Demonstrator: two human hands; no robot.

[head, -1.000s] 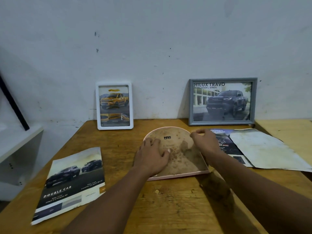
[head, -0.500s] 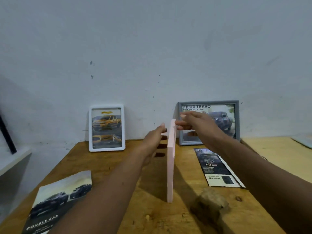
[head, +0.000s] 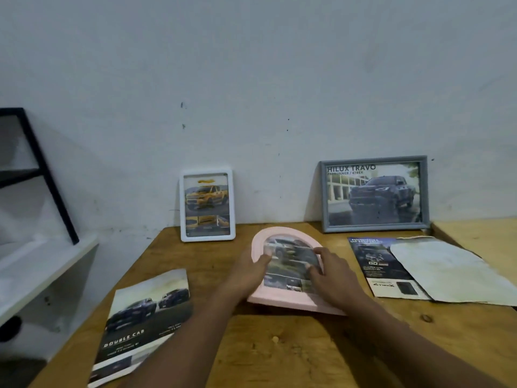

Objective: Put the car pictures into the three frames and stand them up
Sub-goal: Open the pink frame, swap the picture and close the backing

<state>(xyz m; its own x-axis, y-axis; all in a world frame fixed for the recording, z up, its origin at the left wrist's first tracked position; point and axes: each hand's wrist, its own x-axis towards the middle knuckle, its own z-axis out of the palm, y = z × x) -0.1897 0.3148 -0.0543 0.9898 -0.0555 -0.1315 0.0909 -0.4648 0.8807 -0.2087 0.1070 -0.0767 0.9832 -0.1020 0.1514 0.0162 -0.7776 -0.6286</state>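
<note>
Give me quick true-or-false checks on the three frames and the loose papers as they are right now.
1. The pink arched frame stands against the wall. False: it is down on the wooden table, picture side up, with the left hand and right hand on it.
2. The white rectangular frame shows a yellow truck. True.
3. The grey rectangular frame lies flat. False: it stands against the wall.
4. A "DOUBLE CAB" brochure lies on the table's left part. True.

Wooden table (head: 279, 357), pink frame (head: 281, 300), brochure (head: 145, 317), creased paper (head: 453, 273)
</note>
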